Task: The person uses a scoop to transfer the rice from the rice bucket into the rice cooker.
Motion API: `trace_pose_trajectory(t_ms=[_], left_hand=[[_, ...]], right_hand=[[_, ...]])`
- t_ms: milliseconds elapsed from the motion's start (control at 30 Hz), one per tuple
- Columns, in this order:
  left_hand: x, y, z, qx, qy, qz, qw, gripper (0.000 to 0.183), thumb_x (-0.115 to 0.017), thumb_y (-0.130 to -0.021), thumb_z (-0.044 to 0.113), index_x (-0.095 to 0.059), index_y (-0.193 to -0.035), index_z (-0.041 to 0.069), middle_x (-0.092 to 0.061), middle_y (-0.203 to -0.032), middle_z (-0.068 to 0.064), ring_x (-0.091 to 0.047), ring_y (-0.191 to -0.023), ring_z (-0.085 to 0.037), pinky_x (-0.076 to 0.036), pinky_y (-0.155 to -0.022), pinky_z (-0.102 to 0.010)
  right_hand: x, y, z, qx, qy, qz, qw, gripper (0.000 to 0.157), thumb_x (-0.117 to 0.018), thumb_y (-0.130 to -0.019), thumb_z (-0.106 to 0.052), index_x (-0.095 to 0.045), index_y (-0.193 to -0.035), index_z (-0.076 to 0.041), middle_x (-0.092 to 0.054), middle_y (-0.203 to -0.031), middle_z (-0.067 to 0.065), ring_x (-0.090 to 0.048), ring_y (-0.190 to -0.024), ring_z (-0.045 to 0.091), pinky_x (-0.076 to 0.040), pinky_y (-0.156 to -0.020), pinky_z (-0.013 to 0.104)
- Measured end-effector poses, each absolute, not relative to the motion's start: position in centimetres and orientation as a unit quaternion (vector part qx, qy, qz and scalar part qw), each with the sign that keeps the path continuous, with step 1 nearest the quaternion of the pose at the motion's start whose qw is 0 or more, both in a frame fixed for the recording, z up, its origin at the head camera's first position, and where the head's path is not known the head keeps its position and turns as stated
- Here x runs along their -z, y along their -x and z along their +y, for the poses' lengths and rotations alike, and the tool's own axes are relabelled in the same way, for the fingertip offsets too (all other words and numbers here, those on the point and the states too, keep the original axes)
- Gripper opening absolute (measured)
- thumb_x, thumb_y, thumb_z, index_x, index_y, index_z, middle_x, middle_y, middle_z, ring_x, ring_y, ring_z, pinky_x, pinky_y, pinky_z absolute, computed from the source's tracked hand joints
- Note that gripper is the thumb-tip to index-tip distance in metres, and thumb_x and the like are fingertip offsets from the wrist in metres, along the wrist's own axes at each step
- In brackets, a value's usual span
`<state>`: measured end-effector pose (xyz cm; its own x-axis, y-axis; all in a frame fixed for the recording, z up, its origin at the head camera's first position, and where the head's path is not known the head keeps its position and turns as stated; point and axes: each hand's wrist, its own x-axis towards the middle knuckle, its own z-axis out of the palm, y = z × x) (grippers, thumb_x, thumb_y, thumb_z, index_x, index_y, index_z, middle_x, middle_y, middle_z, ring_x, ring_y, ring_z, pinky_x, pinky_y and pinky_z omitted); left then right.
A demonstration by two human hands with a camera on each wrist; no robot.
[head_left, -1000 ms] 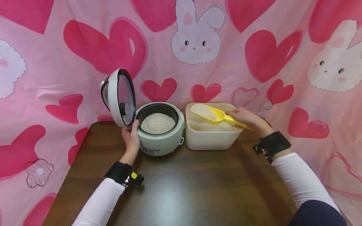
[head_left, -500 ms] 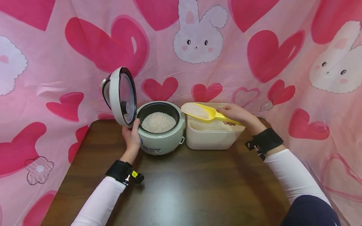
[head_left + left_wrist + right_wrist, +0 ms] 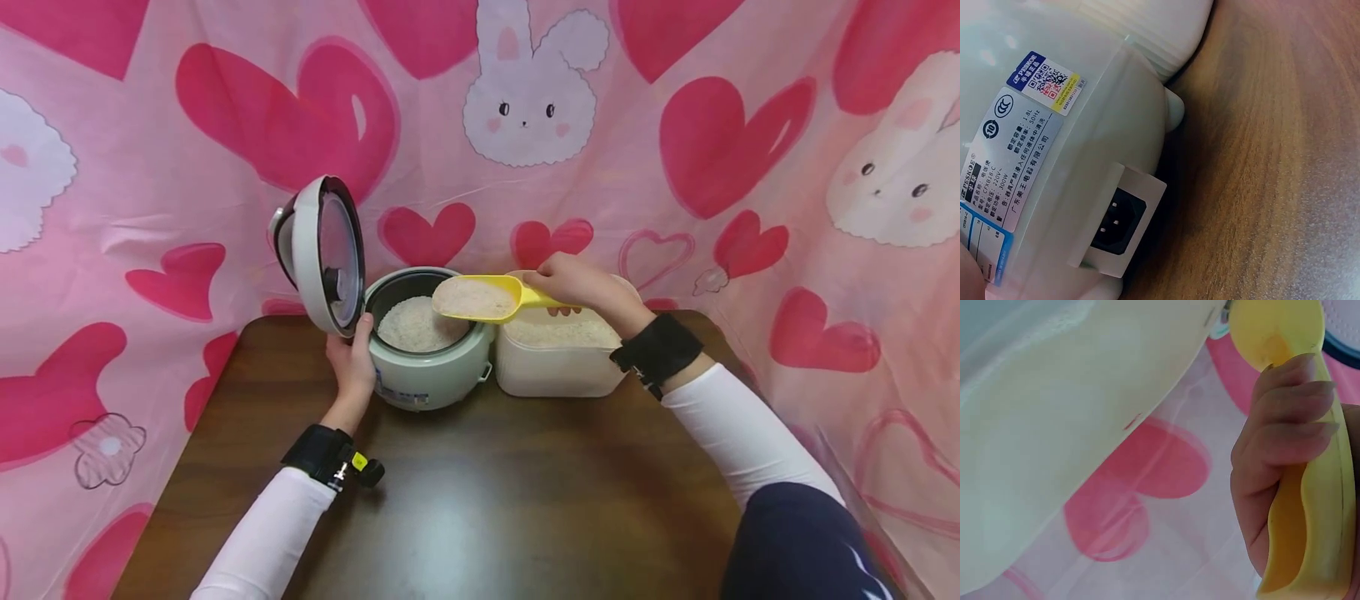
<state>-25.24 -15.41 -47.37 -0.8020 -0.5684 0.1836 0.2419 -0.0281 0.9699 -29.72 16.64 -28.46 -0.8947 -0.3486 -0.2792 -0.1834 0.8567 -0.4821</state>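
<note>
A pale green rice cooker stands with its lid raised on the left and white rice in its dark pot. Low on the lid's edge, my left hand holds it, thumb in front; the other fingers are mostly hidden. My right hand grips the handle of a yellow scoop. Heaped with rice, the scoop's bowl hangs over the right part of the pot. Curled fingers wrap the scoop's handle in the right wrist view.
Touching or close beside the cooker's right side is a cream bin of rice, partly under my right forearm. The left wrist view shows the cooker's labels and power socket. Behind the brown table hangs a pink cloth.
My right hand has carried the rice-filled scoop leftward, from above the bin to above the cooker's pot. The left hand stays at the lid.
</note>
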Motion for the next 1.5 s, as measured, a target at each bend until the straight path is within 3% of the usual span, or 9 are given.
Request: trace_pose_trajectory(t_ms=[367,567,733,833,1033,1500], left_hand=[[47.5,25.1,-14.9,0.705,-0.133,-0.637,0.282,0.049,-0.066,-0.097,0.024,-0.059,-0.138,-0.002,-0.064,-0.137,-0.019,-0.057,-0.121,-0.017,-0.04,-0.111,-0.032],[47.3,25.1,-15.0,0.706,-0.13,-0.64,0.275,0.051,-0.065,-0.098,0.027,-0.057,-0.141,-0.001,-0.063,-0.14,-0.017,-0.055,-0.126,-0.021,-0.038,-0.113,-0.033],[47.3,25.2,-15.1,0.706,-0.128,-0.642,0.27,0.051,-0.064,-0.099,0.028,-0.057,-0.141,0.0,-0.062,-0.14,-0.016,-0.055,-0.127,-0.021,-0.038,-0.114,-0.035],[47.3,25.2,-15.2,0.708,-0.126,-0.64,0.271,0.05,-0.064,-0.099,0.027,-0.057,-0.141,0.0,-0.062,-0.14,-0.016,-0.055,-0.127,-0.021,-0.038,-0.115,-0.036],[47.4,25.2,-15.2,0.707,-0.117,-0.642,0.272,0.051,-0.064,-0.1,0.027,-0.055,-0.142,0.0,-0.062,-0.14,-0.014,-0.055,-0.126,-0.02,-0.038,-0.114,-0.037],[47.7,24.9,-15.0,0.708,-0.119,-0.642,0.267,0.053,-0.065,-0.099,0.027,-0.055,-0.144,0.001,-0.061,-0.143,-0.014,-0.054,-0.13,-0.021,-0.037,-0.117,-0.039]], right_hand=[[27.7,29.0,13.0,0.134,0.165,0.973,0.086,0.042,-0.055,-0.107,-0.034,-0.061,-0.074,-0.008,-0.066,-0.066,0.009,-0.067,-0.061,0.026,-0.05,-0.059,0.035],[27.1,28.6,12.0,0.099,0.172,0.98,0.028,0.046,-0.053,-0.106,-0.035,-0.062,-0.069,-0.01,-0.065,-0.063,0.007,-0.064,-0.06,0.023,-0.047,-0.061,0.037],[26.9,28.1,11.3,0.065,0.174,0.982,-0.033,0.049,-0.051,-0.106,-0.033,-0.057,-0.063,-0.011,-0.054,-0.059,0.005,-0.059,-0.061,0.027,-0.046,-0.061,0.041],[27.1,28.0,11.0,0.043,0.161,0.985,-0.054,0.047,-0.049,-0.106,-0.033,-0.057,-0.065,-0.01,-0.05,-0.063,0.005,-0.058,-0.065,0.031,-0.049,-0.061,0.044],[27.5,28.0,10.2,0.037,0.135,0.988,-0.063,0.047,-0.05,-0.107,-0.041,-0.064,-0.075,-0.009,-0.059,-0.071,0.011,-0.062,-0.074,0.035,-0.057,-0.068,0.048],[29.2,27.9,9.2,0.014,0.158,0.983,-0.092,0.036,-0.056,-0.107,-0.035,-0.061,-0.089,-0.004,-0.058,-0.073,0.01,-0.063,-0.072,0.032,-0.059,-0.067,0.042]])
